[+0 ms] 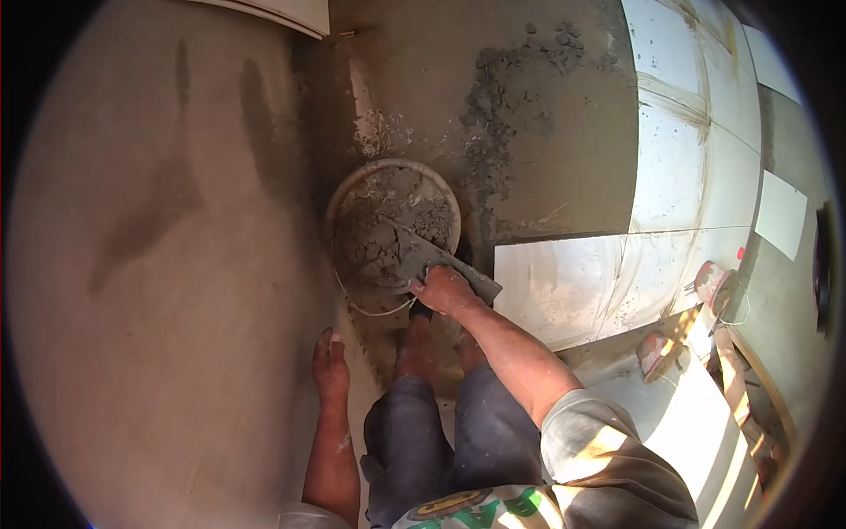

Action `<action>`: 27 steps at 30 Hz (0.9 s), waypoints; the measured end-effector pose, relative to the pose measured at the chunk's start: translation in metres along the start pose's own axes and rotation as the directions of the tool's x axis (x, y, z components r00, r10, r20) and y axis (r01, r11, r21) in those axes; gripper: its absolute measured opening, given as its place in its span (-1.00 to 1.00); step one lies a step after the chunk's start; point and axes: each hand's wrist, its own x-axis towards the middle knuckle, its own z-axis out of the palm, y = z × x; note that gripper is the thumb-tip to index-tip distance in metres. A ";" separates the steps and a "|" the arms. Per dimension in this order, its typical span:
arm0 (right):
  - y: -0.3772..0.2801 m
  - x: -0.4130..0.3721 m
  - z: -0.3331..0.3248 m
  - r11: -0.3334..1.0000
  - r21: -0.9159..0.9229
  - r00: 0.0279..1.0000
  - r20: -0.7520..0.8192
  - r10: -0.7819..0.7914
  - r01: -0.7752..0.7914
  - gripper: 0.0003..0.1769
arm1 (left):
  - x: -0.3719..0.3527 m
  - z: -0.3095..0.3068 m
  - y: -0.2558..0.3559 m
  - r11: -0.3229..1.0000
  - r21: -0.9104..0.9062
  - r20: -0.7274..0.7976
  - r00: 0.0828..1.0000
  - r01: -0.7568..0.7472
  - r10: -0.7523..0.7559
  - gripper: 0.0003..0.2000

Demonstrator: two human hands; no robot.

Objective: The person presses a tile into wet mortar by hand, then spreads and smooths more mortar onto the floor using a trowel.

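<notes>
My right hand (443, 289) is closed on a plastering trowel (467, 271), whose flat blade is smeared with grey mortar. The blade's far end reaches over a round bucket (448, 189) and overlaps the wet, lumpy mortar (374, 242) inside it. A thin wire handle (370, 311) hangs down at the bucket's near side. My left hand (331, 366) is off to the left of my legs, close to the wall, holding nothing, its fingers pointing forward and slightly apart.
A plain grey wall (176, 353) rises on the left. Beyond the bucket, dark mortar clumps (489, 132) lie on the floor. Large white tiles (555, 286) with smears cover the right side. Two small dirty buckets (712, 286) and wooden pieces (731, 370) stand at the right.
</notes>
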 end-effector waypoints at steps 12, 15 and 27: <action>0.041 0.009 -0.011 0.933 0.360 0.985 0.151 -0.084 0.024 -0.27 | 0.021 -0.006 -0.029 0.992 0.111 -0.008 0.998 -0.064 0.066 -0.54; 0.050 0.005 -0.015 0.919 0.391 0.979 0.161 -0.126 0.054 -0.32 | 0.026 -0.008 -0.031 0.993 0.105 -0.014 0.998 -0.056 0.058 -0.55; 0.163 -0.022 -0.102 0.825 0.530 0.924 -0.382 0.023 0.198 -0.56 | 0.018 0.009 -0.010 0.991 0.107 0.028 0.996 -0.081 0.079 -0.56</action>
